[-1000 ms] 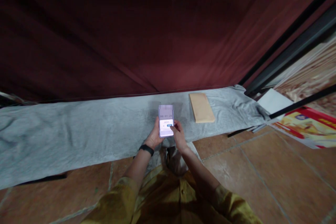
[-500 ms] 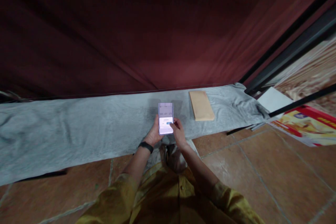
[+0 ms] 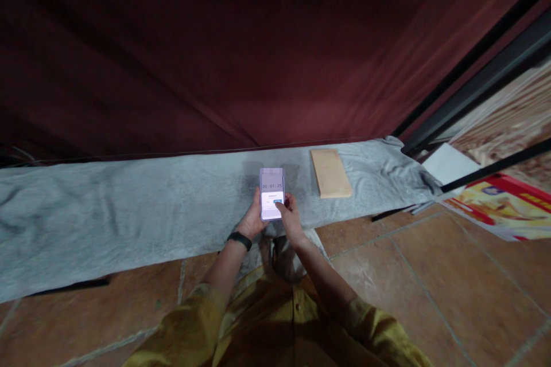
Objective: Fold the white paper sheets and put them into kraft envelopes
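Note:
A lit smartphone (image 3: 272, 183) is held upright in front of me, its screen showing a timer at 00:01:25 above a white pop-up with a blue button. My left hand (image 3: 253, 219) wraps round its left side and lower back, with a dark band on the wrist. At the lower right edge, my right hand (image 3: 291, 218) grips the phone with curled fingers. Its thumb lies over the screen by the blue button. To the right, a flat tan wooden board (image 3: 331, 173) lies on the grey cloth (image 3: 172, 200), apart from both hands.
The cloth covers a long, low bench-like surface. Behind it hangs a dark red curtain (image 3: 267, 69). Dark metal bars (image 3: 465, 92) slant down at the right, near a white panel (image 3: 451, 164) and a red and yellow printed sheet (image 3: 503, 203) by the tiled floor (image 3: 413, 281).
My right thumb has slid slightly left and further over the blue button area of the screen. The phone and my left hand have stayed almost where they were.

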The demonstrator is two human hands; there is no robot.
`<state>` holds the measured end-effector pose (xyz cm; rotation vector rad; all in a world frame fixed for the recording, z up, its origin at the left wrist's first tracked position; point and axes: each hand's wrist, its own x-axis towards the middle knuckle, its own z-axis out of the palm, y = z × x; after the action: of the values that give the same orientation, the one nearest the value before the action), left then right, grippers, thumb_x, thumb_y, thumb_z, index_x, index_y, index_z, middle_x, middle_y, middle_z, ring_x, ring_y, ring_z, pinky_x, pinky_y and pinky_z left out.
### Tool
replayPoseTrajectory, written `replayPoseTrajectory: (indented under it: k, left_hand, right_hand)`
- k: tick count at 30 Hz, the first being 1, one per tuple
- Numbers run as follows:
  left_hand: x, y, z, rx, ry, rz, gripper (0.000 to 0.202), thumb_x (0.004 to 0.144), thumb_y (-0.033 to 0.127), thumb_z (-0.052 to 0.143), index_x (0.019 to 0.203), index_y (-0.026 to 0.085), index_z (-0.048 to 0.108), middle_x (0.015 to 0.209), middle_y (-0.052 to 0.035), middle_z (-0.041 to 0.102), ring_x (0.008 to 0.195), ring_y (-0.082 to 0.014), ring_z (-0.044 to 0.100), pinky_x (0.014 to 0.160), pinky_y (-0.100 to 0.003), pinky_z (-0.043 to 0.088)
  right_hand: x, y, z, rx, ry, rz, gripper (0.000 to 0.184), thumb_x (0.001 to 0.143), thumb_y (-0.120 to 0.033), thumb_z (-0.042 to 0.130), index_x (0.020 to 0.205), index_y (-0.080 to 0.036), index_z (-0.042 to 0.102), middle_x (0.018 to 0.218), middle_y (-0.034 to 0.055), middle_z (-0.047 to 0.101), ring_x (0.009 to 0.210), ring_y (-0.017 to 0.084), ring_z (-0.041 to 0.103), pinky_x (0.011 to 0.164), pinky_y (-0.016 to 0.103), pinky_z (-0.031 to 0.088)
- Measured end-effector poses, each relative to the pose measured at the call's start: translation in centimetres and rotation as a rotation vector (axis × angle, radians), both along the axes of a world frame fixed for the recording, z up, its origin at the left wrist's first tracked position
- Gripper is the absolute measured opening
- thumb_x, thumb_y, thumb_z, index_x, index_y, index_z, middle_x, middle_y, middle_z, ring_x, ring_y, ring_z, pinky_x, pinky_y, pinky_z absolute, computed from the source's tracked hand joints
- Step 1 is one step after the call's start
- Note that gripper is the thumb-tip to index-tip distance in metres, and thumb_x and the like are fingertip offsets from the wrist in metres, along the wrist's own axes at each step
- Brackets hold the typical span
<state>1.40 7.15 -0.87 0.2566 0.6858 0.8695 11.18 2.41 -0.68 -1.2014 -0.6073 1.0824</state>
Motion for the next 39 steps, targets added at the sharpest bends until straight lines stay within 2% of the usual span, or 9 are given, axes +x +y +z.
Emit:
replayPoseTrajectory:
  k: [11, 17, 25, 30, 35, 39]
  left_hand:
    - [0.2, -0.1, 0.4, 0.009, -0.006, -0.011, 0.066, 0.102, 0.061, 0.032, 0.130, 0.011, 0.065, 0.102, -0.0126, 0.079, 0.094, -0.0243, 0.076, 0.089, -0.037, 0.059]
    - [0.1, -0.1, 0.4, -0.018, -0.006, -0.005, 0.066, 0.102, 0.060, 0.034, 0.138, 0.011, 0.060, 0.108, -0.0144, 0.078, 0.096, -0.0248, 0.075, 0.093, -0.038, 0.057]
    - [-0.1, -0.1, 0.0, -0.020, -0.004, -0.032, 0.068, 0.100, 0.064, 0.037, 0.132, 0.011, 0.064, 0.104, -0.0130, 0.079, 0.088, -0.0237, 0.076, 0.081, -0.033, 0.060]
    - [-0.3, -0.1, -0.3, -0.018, -0.005, -0.043, 0.067, 0.099, 0.065, 0.040, 0.131, 0.012, 0.065, 0.105, -0.0130, 0.079, 0.086, -0.0228, 0.076, 0.084, -0.034, 0.059]
    - [-0.1, -0.2, 0.1, 0.001, -0.025, -0.029, 0.063, 0.101, 0.061, 0.037, 0.134, 0.014, 0.062, 0.102, -0.0094, 0.079, 0.086, -0.0205, 0.076, 0.090, -0.034, 0.058]
    - [0.2, -0.5, 0.7, 0.006, -0.053, -0.021, 0.064, 0.101, 0.061, 0.037, 0.137, 0.014, 0.060, 0.106, -0.0101, 0.079, 0.091, -0.0217, 0.076, 0.094, -0.035, 0.057]
  right_hand:
    - [0.4, 0.0, -0.2, -0.004, -0.015, -0.012, 0.031, 0.068, -0.038, 0.071, 0.095, -0.025, 0.060, 0.087, -0.0036, 0.065, 0.082, 0.018, 0.058, 0.077, 0.029, 0.049]
    - [0.3, -0.1, 0.0, -0.005, 0.038, -0.006, 0.030, 0.070, -0.037, 0.067, 0.096, -0.024, 0.060, 0.089, -0.0020, 0.067, 0.085, 0.019, 0.062, 0.081, 0.031, 0.050]
    - [0.4, -0.2, 0.3, -0.023, 0.042, -0.002, 0.034, 0.068, -0.039, 0.068, 0.098, -0.024, 0.061, 0.087, -0.0009, 0.068, 0.082, 0.020, 0.062, 0.078, 0.032, 0.051]
    - [0.7, -0.2, 0.5, -0.032, 0.059, 0.010, 0.031, 0.069, -0.039, 0.067, 0.097, -0.025, 0.061, 0.085, -0.0024, 0.068, 0.079, 0.019, 0.062, 0.075, 0.031, 0.051]
    - [1.9, 1.0, 1.3, 0.004, 0.052, -0.019, 0.031, 0.068, -0.036, 0.068, 0.096, -0.024, 0.062, 0.092, -0.0009, 0.070, 0.083, 0.019, 0.064, 0.075, 0.030, 0.052]
    - [2.5, 2.0, 2.5, -0.003, 0.014, -0.008, 0.031, 0.073, -0.039, 0.065, 0.100, -0.024, 0.063, 0.091, -0.0012, 0.071, 0.075, 0.016, 0.062, 0.064, 0.027, 0.048]
